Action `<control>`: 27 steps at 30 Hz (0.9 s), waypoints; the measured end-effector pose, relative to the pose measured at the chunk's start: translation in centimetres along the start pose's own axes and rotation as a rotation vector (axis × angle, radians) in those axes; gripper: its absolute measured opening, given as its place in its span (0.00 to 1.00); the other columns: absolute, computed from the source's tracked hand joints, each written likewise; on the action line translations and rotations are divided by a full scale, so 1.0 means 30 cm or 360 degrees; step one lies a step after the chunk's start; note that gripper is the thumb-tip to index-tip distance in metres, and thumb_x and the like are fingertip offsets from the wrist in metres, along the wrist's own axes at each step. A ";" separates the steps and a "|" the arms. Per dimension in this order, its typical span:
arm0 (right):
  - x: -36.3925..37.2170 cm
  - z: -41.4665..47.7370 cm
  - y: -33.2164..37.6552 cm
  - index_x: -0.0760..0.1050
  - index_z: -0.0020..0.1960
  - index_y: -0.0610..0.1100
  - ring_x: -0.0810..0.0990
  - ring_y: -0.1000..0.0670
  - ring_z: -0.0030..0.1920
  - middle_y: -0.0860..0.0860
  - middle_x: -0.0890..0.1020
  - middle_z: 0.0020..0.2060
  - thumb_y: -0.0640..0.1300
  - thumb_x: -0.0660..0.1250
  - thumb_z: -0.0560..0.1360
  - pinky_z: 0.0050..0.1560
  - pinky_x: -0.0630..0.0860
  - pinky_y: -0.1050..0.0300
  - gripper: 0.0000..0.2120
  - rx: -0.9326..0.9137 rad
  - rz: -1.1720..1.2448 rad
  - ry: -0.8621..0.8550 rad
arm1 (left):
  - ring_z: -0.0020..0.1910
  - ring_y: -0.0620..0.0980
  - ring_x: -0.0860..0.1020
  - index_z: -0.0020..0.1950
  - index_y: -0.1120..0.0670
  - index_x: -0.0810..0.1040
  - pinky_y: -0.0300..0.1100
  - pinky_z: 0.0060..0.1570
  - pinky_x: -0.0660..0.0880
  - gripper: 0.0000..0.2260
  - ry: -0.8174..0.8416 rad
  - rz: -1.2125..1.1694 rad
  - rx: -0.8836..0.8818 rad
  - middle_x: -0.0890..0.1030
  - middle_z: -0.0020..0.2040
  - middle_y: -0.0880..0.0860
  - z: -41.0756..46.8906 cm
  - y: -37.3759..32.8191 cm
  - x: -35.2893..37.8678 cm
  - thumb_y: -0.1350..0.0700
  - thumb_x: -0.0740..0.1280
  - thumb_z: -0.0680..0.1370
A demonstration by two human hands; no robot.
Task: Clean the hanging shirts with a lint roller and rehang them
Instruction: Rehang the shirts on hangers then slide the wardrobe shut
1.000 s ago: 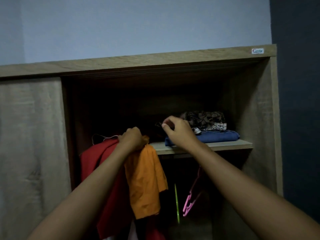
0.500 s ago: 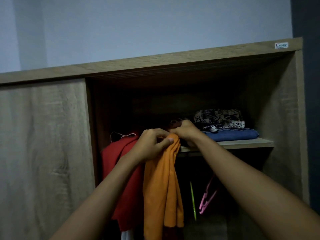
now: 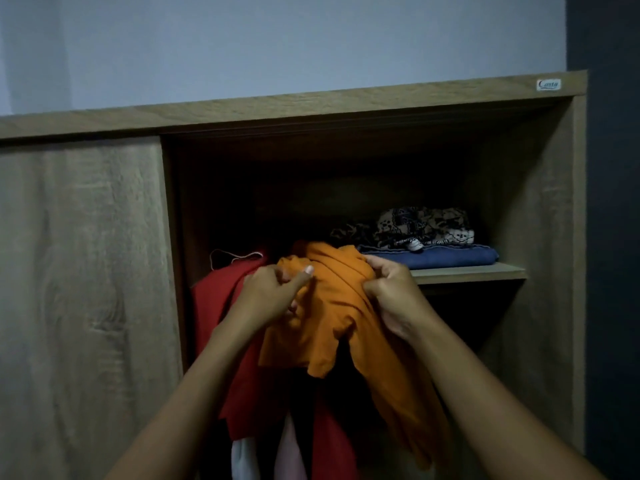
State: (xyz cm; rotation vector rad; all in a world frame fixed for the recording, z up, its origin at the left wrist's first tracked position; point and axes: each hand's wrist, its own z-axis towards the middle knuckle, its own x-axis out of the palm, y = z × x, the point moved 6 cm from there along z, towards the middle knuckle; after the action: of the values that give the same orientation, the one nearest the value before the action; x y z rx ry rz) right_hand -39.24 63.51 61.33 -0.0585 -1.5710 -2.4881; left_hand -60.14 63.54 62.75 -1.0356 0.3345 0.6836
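Note:
An orange shirt (image 3: 332,306) hangs bunched in the open wardrobe, in front of me at the middle of the view. My left hand (image 3: 273,294) grips its top left part and my right hand (image 3: 391,292) grips its top right part, both closed on the cloth. A red shirt (image 3: 221,299) hangs just left of it on a hanger with a thin white hook (image 3: 228,256). White and pale pink cloth (image 3: 284,452) shows below the red shirt. No lint roller is in sight.
A wooden shelf (image 3: 467,271) at the right holds a folded blue garment (image 3: 436,256) with a patterned cloth (image 3: 422,225) on top. The wardrobe's sliding door (image 3: 79,289) covers the left half. A dark wall (image 3: 613,237) borders the right side.
My right hand came off the shelf area and took hold of the orange shirt beside my left hand. The shirt is now spread wider between both hands and lifted closer.

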 end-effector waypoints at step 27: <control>0.005 -0.189 -0.180 0.80 0.47 0.44 0.83 0.48 0.41 0.44 0.84 0.40 0.43 0.62 0.80 0.47 0.78 0.53 0.08 0.0217 0.0217 -0.0016 | 0.39 0.53 0.81 0.55 0.58 0.75 0.43 0.36 0.78 0.13 0.0373 -0.1507 0.0262 0.82 0.48 0.58 -0.193 0.014 0.069 0.62 0.61 0.72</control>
State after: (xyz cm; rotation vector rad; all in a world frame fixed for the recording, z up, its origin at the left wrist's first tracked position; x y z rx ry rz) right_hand -40.00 60.64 54.06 -0.1525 -1.6768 -2.2760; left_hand -58.53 59.36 58.51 -0.9799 0.0691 -0.3133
